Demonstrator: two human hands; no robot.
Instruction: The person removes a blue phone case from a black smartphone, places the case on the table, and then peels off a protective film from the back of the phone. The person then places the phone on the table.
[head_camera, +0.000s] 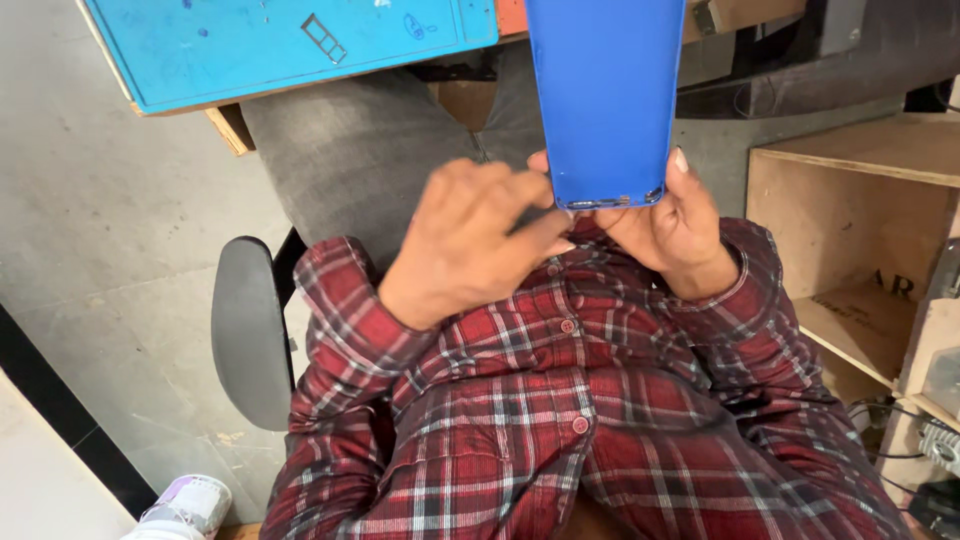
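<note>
Red plaid shirt (560, 420) fills the bottom of the view, buttoned down the front, sleeves running up to both hands. Up at chest height, the blue flat panel (606, 95) stands upright, a smooth slab with rounded lower corners and a thin metallic strip along its bottom edge, its top running out of view.

Right hand (672, 232) cradles the panel's lower end from below: a fingertip shows pressed on the right edge, palm tucked under the bottom edge, fingers wrapped closed about it. Left hand (470, 240) comes in from the other side, fingers (540, 240) curled, thumb and forefinger pinched in against the lower left corner and the bottom edge of the panel. Both hands have it, right by the shirt collar area.

Behind the hands, grey trousers (370, 150) stretch away toward a blue tabletop (280, 45) with small marks drawn on it. Off to the person's left, a dark chair armrest (250, 335) curves over a grey floor (110, 230). On the right, an open wooden box (850, 220) sits, with cables just below it. Bottom left corner, a white and purple container (190, 505) peeks in.
</note>
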